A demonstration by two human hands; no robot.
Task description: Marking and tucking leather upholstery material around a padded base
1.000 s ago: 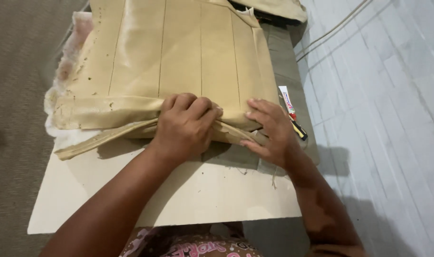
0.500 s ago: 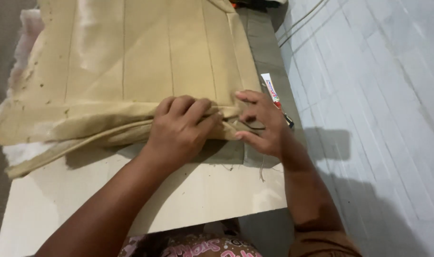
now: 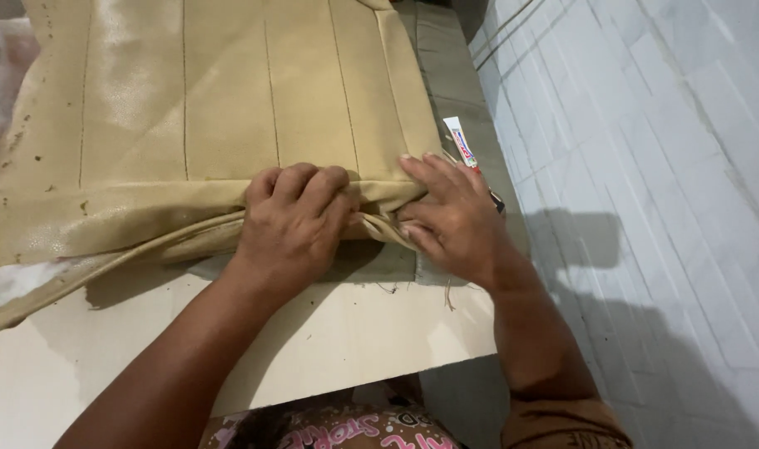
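Board (image 3: pixel 346 349) — one cover (image 3: pixel 213 125), two hands (image 3: pixel 292 220)

Cushion cover (image 3: pixel 213 108) on board (image 3: pixel 346 341); tube (image 3: pixel 461 142) right of cover.

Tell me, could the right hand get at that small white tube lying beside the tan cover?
Probably yes. The right hand rests on the tan cover with its fingertips just short of the small white tube, and nothing lies between them.

Pale wooden board (image 3: pixel 354 349) as work surface, spanning 6 to 9 o'clock. Grey-green tabletop (image 3: pixel 450 66) beneath it, running toward 1 o'clock. White tiled floor (image 3: pixel 645 166) filling 3 o'clock side, grout lines diagonal. Dark shadow on tiles near 4 o'clock. Cable on floor at 1 o'clock. Light even, soft.
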